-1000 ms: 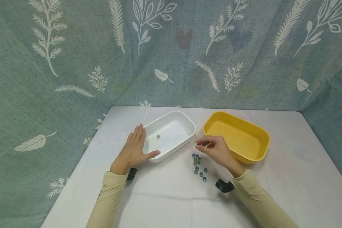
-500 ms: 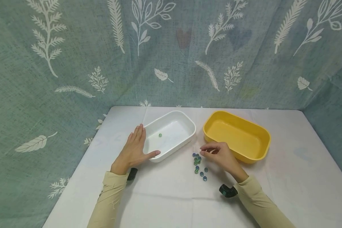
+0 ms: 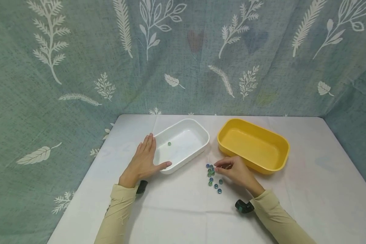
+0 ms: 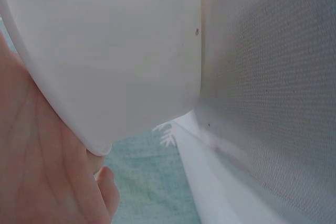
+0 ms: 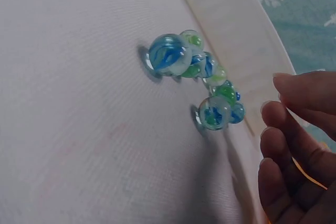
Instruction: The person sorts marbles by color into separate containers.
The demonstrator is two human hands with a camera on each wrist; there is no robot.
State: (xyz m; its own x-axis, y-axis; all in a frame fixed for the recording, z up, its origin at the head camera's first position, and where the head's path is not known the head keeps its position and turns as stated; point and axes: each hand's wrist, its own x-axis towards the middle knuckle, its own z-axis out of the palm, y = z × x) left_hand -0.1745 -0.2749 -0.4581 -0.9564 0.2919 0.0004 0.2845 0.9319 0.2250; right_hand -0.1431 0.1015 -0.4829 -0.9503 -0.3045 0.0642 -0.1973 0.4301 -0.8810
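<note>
Blue and green glass marbles (image 3: 211, 179) lie in a loose cluster on the white cloth, seen larger in the right wrist view as swirled marbles (image 5: 214, 113). My right hand (image 3: 236, 171) reaches down at the cluster's right side, its fingers bent and thumb near the index finger. No marble shows between those fingertips in the right wrist view. My left hand (image 3: 141, 159) rests flat along the near-left rim of the white tray (image 3: 183, 162), thumb over the front corner. One green marble (image 3: 169, 144) sits inside that tray.
A yellow tray (image 3: 263, 166) stands behind and to the right of my right hand, with no marbles seen in it. A patterned green curtain (image 3: 183, 95) hangs behind the table's far edge. A small black device (image 3: 244, 206) sits at the right wrist.
My right hand has come back from beside the white tray and lowered to the marble cluster. The green marble in the white tray has rolled slightly. My left hand stays in place.
</note>
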